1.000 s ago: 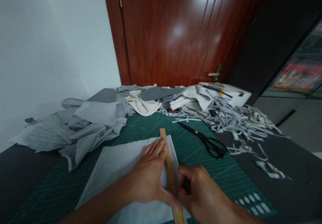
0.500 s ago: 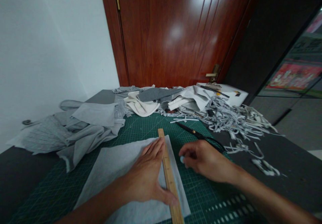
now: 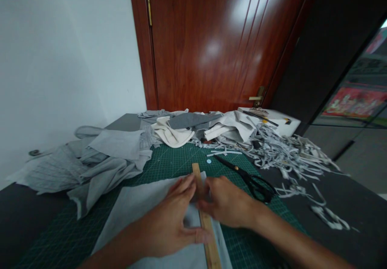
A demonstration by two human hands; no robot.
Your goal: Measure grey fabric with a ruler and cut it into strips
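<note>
A wooden ruler (image 3: 212,253) lies lengthwise over a light grey cloth (image 3: 136,204), close to the cloth's right edge. My left hand (image 3: 169,216) is stretched over the cloth, fingertips by the ruler's left side and thumb resting on the ruler. From the right, my right hand (image 3: 231,202) is closed at the ruler's upper part, its thumb and fingers curled about the ruler; the fingertips are slightly blurred. A small pale blue disc, like tailor's chalk (image 3: 209,161), lies on the green cutting mat (image 3: 175,158) beyond the ruler. Black scissors (image 3: 256,185) rest to the right.
Crumpled grey cloth (image 3: 115,152) is heaped at the left. Behind the mat lie more fabric pieces (image 3: 193,120), a white box (image 3: 284,124) and a tangle of cut strips (image 3: 281,152). A wooden door (image 3: 205,51) and a white wall (image 3: 66,51) bound the table.
The blue disc has left my right hand and now lies on the mat. My right hand has moved left onto the ruler. The left hand stays by the ruler, fingers slightly more raised.
</note>
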